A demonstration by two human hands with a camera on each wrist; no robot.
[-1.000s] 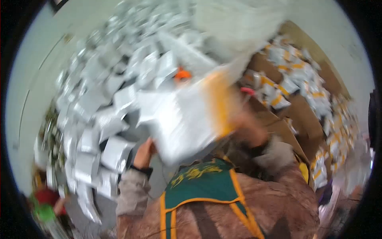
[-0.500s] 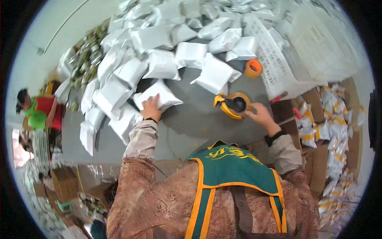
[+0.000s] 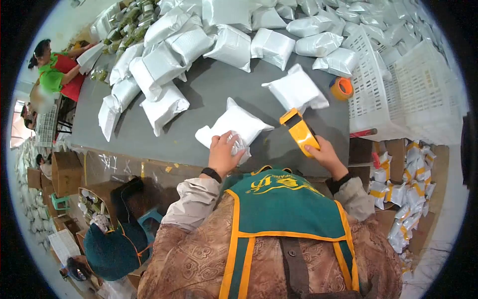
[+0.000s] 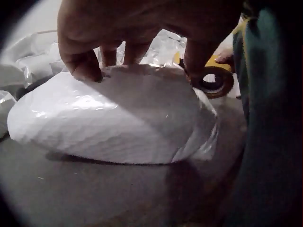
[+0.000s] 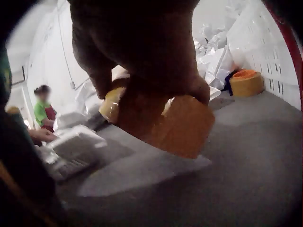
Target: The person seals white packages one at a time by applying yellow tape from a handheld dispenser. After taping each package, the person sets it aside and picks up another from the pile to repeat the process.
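Observation:
A white package (image 3: 238, 122) lies on the grey table near its front edge. My left hand (image 3: 222, 155) grips its near end; in the left wrist view the fingers of the left hand (image 4: 137, 38) bend down onto the package's top (image 4: 109, 113). To the right, my right hand (image 3: 326, 157) holds a yellow tape dispenser (image 3: 301, 135) above the table. The right wrist view shows the right hand (image 5: 142, 52) round the brown tape roll (image 5: 161, 123) of the dispenser. Another white package (image 3: 297, 89) lies just beyond the dispenser.
An orange tape roll (image 3: 341, 88) lies beside a white plastic basket (image 3: 369, 94) at the right. White packages (image 3: 226, 47) are heaped along the table's back and left. Taped packages (image 3: 420, 184) fill boxes at the lower right. A person in green and red (image 3: 62, 74) stands at the far left.
The view has turned. My left hand has moved right and nearer with a white package; my right hand has taken up the tape dispenser, which lay on the table half a second ago.

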